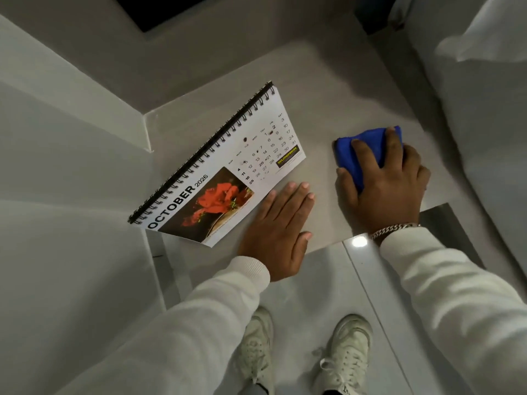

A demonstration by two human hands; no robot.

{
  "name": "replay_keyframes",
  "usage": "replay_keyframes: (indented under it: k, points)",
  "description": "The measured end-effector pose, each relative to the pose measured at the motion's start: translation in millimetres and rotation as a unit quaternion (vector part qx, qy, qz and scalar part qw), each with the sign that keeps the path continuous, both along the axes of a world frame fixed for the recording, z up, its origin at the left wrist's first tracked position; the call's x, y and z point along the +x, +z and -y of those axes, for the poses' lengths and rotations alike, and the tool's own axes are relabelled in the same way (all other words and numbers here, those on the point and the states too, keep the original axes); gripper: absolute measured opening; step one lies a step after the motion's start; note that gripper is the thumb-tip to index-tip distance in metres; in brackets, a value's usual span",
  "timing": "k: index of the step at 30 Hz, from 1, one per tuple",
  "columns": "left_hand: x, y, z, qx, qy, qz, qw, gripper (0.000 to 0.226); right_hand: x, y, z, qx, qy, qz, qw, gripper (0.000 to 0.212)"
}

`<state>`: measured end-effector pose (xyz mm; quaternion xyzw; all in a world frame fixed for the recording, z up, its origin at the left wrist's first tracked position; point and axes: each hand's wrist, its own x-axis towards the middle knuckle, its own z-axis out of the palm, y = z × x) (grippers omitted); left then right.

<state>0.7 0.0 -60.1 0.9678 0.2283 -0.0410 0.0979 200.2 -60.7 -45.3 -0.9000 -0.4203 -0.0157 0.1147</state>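
Observation:
A spiral-bound calendar (228,163) showing October 2026 with a red flower picture lies flat on a grey tabletop (322,89), with a few dark spots on its date grid. My left hand (281,229) lies flat with straight fingers on the table, right at the calendar's near edge. To the right, my right hand (387,181) presses down on a folded blue cloth (362,149), fingers spread over it and thumb at its left side.
A grey wall (71,138) borders the table on the left. White bedding (484,38) lies to the right. My two white sneakers (345,354) stand on the glossy floor below the table's front edge.

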Motion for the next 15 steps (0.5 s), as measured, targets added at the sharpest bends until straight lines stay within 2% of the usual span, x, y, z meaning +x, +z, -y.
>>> replay_keyframes:
  k: [4,6,11,15]
  points:
    - [-4.6,6.5,0.8,-0.002,-0.010,-0.025,1.000,0.064,-8.9,6.0,6.2,-0.011,0.004,0.003,1.000,0.046]
    - [-7.9,20.5,-0.2,-0.036,-0.017,-0.028,0.999,0.064,-9.6,12.3,10.2,-0.016,0.023,0.000,1.000,0.042]
    - [-37.4,84.5,-6.4,-0.058,-0.096,0.014,0.994,0.066,-10.7,27.7,18.0,-0.055,0.048,-0.023,0.997,0.035]
    - [-61.9,140.9,-31.4,-0.052,-0.108,0.069,0.990,0.067,-22.3,34.1,22.2,-0.089,0.043,-0.053,0.994,0.039]
